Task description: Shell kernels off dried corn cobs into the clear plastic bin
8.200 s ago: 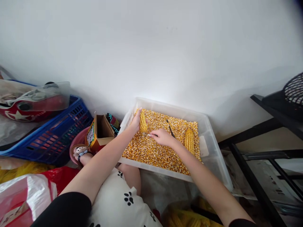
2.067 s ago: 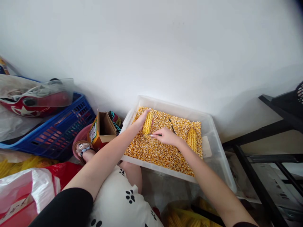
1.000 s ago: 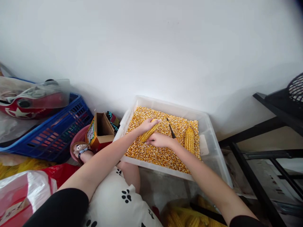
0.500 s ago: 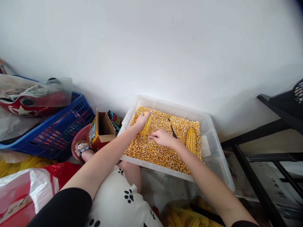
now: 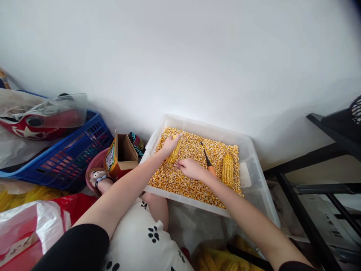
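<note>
My left hand [image 5: 168, 144] grasps a corn cob [image 5: 175, 152] lying low over the loose kernels [image 5: 194, 177] in the clear tub [image 5: 254, 165], and my right hand [image 5: 191, 168] is curled at the cob's near end, though I cannot tell what it pinches. If the cob rolls in my grip, kernels could spray over the tub's low near rim. A screwdriver [image 5: 208, 161] and a second cob [image 5: 227, 169] crowd my right side; open room lies toward the far wall.
</note>
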### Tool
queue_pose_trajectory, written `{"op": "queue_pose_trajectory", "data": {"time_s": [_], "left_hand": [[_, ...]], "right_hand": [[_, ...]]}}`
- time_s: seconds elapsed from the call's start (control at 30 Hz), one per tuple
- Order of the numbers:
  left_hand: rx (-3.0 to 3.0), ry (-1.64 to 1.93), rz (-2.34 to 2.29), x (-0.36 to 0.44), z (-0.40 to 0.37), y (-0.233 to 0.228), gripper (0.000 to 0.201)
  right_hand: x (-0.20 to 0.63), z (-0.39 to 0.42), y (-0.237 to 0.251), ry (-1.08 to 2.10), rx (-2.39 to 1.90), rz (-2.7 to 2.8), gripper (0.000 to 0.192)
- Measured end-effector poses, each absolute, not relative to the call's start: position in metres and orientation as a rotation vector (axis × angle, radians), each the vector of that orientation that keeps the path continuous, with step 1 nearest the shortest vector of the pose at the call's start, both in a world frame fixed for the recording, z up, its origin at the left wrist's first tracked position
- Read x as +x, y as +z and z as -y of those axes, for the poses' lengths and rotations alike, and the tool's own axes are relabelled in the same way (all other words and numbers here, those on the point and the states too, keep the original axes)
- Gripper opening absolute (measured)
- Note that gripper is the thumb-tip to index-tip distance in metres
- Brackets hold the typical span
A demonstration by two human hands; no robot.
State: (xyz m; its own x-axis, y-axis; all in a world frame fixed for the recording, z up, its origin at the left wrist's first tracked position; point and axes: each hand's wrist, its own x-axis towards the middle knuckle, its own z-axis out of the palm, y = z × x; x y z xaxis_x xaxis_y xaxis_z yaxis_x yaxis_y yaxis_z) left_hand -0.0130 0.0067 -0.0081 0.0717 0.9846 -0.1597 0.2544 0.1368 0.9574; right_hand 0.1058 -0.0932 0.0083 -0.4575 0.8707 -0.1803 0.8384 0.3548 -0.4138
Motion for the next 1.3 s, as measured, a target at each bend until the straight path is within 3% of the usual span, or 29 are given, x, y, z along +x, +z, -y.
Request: {"op": "queue_pose_trajectory", "data": {"time_s": [0.43, 0.77, 0.97, 1.3], "left_hand": [[1.986, 0.747, -1.009, 0.006, 0.023, 0.003, 0.038], [1.796, 0.861, -1.397, -0.003, 0.004, 0.003, 0.049], [2.007, 0.828, -1.101, 0.007, 0.021, -0.004, 0.041], [2.073, 0.760, -0.991, 0.010, 0.033, 0.008, 0.047]], "right_hand": [[0.117, 0.084, 0.006, 1.021, -1.336, 2.578, 0.028], [0.113, 0.084, -0.005, 0.903, -1.442, 2.475, 0.025], [0.119, 0.084, -0.006, 0.992, -1.369, 2.552, 0.033], [0.114, 0.088, 0.001, 0.924, -1.312, 2.743, 0.032]]}}
